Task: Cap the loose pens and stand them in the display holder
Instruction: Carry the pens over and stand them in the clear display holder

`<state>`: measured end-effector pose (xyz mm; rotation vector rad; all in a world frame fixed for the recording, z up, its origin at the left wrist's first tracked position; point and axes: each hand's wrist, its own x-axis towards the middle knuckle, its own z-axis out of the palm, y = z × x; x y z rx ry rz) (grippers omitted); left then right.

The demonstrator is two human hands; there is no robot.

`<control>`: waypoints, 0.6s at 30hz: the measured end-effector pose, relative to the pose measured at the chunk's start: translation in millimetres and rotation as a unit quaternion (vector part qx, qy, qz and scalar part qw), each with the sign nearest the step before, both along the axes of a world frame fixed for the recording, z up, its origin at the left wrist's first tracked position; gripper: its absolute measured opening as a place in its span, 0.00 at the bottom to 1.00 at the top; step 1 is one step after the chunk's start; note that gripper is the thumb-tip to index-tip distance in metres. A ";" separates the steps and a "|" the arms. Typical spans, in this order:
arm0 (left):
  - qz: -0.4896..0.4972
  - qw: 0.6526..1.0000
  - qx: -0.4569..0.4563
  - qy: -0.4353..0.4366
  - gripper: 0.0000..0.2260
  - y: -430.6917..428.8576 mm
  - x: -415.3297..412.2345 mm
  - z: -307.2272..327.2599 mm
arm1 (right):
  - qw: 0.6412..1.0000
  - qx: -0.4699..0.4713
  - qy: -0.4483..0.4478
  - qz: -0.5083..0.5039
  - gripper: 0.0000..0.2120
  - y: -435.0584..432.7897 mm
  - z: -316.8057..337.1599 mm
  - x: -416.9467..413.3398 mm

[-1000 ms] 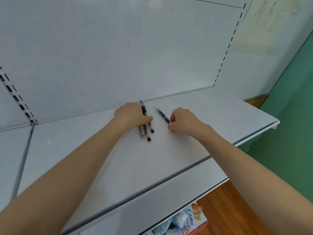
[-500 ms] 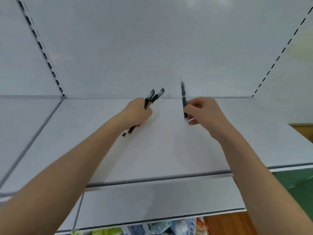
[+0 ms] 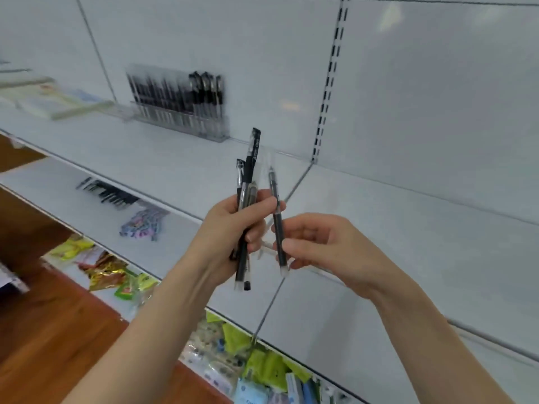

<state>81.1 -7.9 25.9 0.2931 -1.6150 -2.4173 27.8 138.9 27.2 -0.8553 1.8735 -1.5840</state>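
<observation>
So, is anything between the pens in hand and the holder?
Nothing visible. The left hand grips several pens, the right hand a single pen. The holder stands on the shelf beyond them to the left, with only bare shelf between. It is blurred, so free slots cannot be told.

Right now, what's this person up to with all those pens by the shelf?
A person is sorting pens at a shop shelf. Their left hand grips a bundle of pens, held upright, while the right hand pinches a single pen beside it, its thin tip pointing up and seemingly uncapped. The display holder, already lined with pens, stands at the back of the shelf, further left. None of the held pens is in it yet.
</observation>
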 end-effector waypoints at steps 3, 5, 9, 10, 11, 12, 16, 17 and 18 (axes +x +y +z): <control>0.056 0.998 -0.011 -0.001 0.09 -60.3 37.9 -6.0 | 0.999 0.018 0.028 0.026 0.05 -65.1 -1.4 18.6; 0.093 0.995 -0.033 -0.004 0.08 -101.9 63.7 -10.9 | 0.999 -0.018 0.035 -0.004 0.04 -111.0 1.8 31.8; 0.143 0.986 -0.089 -0.010 0.06 -172.4 105.4 -20.2 | 0.994 -0.058 0.084 -0.028 0.01 -198.3 10.1 59.1; 0.149 0.984 -0.100 -0.010 0.06 -186.9 112.9 -21.7 | 0.994 -0.057 0.095 -0.021 0.02 -217.8 10.2 65.2; 0.154 0.982 -0.108 -0.009 0.06 -199.8 118.9 -23.2 | 0.993 -0.054 0.102 -0.016 0.02 -235.3 9.7 70.8; 0.159 0.981 -0.114 -0.008 0.06 -211.0 123.5 -24.2 | 0.993 -0.053 0.107 -0.011 0.02 -250.6 9.1 75.4; 0.177 0.976 -0.131 -0.001 0.07 -249.5 126.1 -28.2 | 0.991 -0.061 0.120 -0.007 0.04 -298.1 6.0 79.8; 0.184 0.974 -0.130 -0.001 0.06 -258.5 123.6 -29.4 | 0.991 -0.059 0.118 -0.009 0.04 -307.6 6.2 77.2; 0.189 0.974 -0.126 -0.003 0.06 -267.8 120.5 -30.5 | 0.992 -0.058 0.114 -0.017 0.03 -316.8 7.1 71.8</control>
